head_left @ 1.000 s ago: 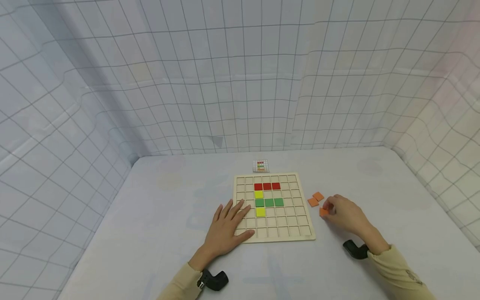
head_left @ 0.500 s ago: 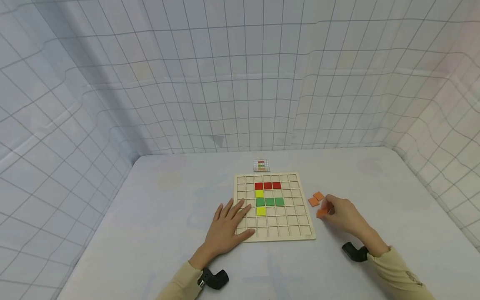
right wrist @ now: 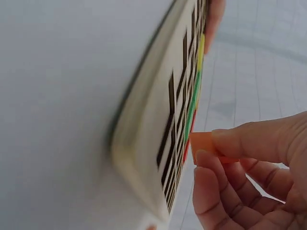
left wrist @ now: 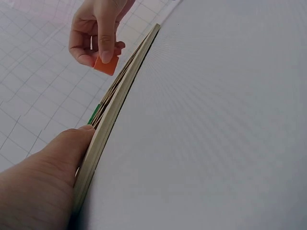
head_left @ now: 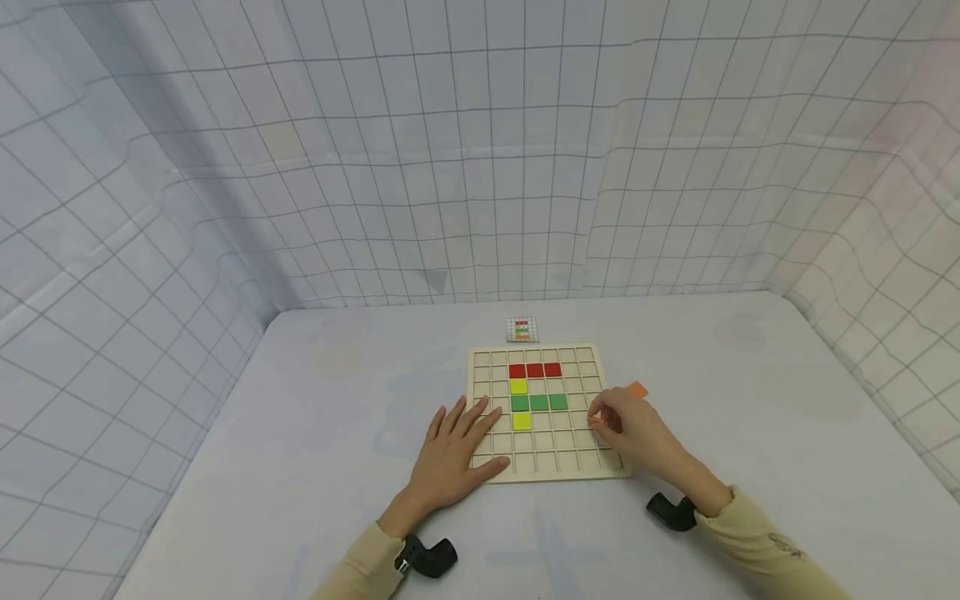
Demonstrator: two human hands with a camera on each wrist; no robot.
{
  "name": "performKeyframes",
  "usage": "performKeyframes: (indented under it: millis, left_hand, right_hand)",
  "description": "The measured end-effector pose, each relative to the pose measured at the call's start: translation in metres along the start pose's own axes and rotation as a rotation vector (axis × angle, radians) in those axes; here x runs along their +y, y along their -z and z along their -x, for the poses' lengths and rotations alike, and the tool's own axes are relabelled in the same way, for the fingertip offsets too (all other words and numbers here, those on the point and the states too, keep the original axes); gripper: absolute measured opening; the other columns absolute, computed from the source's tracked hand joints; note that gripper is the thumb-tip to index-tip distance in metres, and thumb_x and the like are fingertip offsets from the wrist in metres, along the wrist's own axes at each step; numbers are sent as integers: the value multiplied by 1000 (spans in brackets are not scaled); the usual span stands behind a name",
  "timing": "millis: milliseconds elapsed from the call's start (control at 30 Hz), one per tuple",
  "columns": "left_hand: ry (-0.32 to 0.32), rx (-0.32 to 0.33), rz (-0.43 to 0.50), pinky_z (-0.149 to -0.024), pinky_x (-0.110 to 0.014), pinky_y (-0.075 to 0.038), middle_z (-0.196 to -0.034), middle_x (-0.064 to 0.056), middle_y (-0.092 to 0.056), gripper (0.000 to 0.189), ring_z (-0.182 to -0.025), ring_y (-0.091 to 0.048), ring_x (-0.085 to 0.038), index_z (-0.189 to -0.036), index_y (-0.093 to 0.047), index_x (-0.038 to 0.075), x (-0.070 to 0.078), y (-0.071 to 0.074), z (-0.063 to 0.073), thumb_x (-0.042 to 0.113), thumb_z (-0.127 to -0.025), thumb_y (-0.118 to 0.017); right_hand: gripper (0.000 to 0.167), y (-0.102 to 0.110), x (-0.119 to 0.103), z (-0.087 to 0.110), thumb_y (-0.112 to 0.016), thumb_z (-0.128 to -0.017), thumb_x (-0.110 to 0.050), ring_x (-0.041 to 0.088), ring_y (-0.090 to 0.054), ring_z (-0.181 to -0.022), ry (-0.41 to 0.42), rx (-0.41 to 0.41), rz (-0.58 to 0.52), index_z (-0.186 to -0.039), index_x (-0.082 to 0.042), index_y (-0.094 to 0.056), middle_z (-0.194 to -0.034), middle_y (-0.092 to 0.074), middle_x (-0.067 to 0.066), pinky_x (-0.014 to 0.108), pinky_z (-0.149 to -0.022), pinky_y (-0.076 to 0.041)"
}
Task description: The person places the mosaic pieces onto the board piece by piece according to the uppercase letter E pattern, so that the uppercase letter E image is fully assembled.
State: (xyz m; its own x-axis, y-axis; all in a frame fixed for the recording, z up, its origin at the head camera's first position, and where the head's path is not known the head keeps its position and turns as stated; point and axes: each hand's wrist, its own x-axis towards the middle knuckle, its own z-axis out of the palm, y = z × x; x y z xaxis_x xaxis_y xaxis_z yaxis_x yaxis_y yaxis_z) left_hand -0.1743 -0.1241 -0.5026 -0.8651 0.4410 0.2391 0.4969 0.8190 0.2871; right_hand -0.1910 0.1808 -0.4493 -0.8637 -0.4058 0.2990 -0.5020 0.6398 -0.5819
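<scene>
A wooden grid board [head_left: 566, 442] lies on the table with rows of red tiles [head_left: 535, 370] and green tiles [head_left: 539, 402] in its cells. Single yellow tiles [head_left: 521, 421] sit above and below the green row's left end. My left hand [head_left: 445, 467] rests with fingers spread on the board's left edge. Over the board's right side, my right hand [head_left: 637, 427] pinches an orange square tile [right wrist: 202, 143] between thumb and fingertips. In the right wrist view another bit of orange shows behind those fingers. The held tile also appears, tilted, in the left wrist view.
Just beyond the board lies a small card [head_left: 522, 329] printted with a coloured grid pattern. An orange tile [head_left: 637, 389] is on the table to the right, partly behind my right hand. White gridded cloth [head_left: 480, 167] hangs round the back and sides of the table [head_left: 337, 400].
My right hand has lifted the orange tile from the table right of the board and carried it left over the board. My left hand has stayed in place.
</scene>
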Motion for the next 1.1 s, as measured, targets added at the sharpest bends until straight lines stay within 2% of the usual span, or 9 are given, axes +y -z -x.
performKeyframes:
  millis: [167,367,500,733,933,1100]
  left_hand:
    - [6,2,-7,-112,-48,-4,-154,2,-25,73,-142,-13,-27,-149,-33,26,-1,-1,0,67,-90,-42]
    - [1,3,-4,-112,-48,-5,-154,2,-26,72,-142,-13,-27,-150,-33,27,0,0,0,66,-90,-43]
    - [-1,6,-5,-112,-49,-6,-153,1,-27,72,-142,-14,-27,-149,-34,27,1,1,0,66,-90,-44]
    - [10,-2,-5,-112,-49,-6,-153,1,-28,72,-142,-14,-27,-149,-35,26,3,3,0,66,-89,-44]
    - [9,-2,-1,-111,-50,-6,-153,0,-28,71,-142,-14,-28,-148,-36,26,3,4,0,65,-90,-45]
    - [10,-4,2,-111,-49,-5,-154,1,-27,71,-142,-14,-28,-149,-35,26,2,2,0,66,-90,-43]
  right_hand:
    - [20,-18,-16,-12,-73,-79,4,10,-48,-66,86,-44,-60,-85,-11,-61,-75,-49,-7,21,-56,-44]
    - [13,-33,-31,-24,-71,-83,-1,7,-50,-69,104,-160,-118,-84,-12,-64,-75,-53,-9,22,-60,-46]
    - [11,-39,-39,-29,-69,-84,-2,7,-51,-70,114,-208,-133,-85,-12,-66,-76,-55,-10,23,-61,-46]
    - [4,-46,-46,-33,-68,-89,-13,5,-51,-69,92,-228,-70,-85,-11,-68,-75,-55,-12,24,-61,-46]
    - [5,-48,-49,-35,-67,-89,-15,5,-50,-67,66,-218,14,-85,-15,-69,-75,-56,-13,24,-58,-43]
    - [5,-48,-50,-35,-68,-89,-16,4,-49,-66,44,-214,53,-86,-12,-71,-76,-56,-13,23,-56,-42]
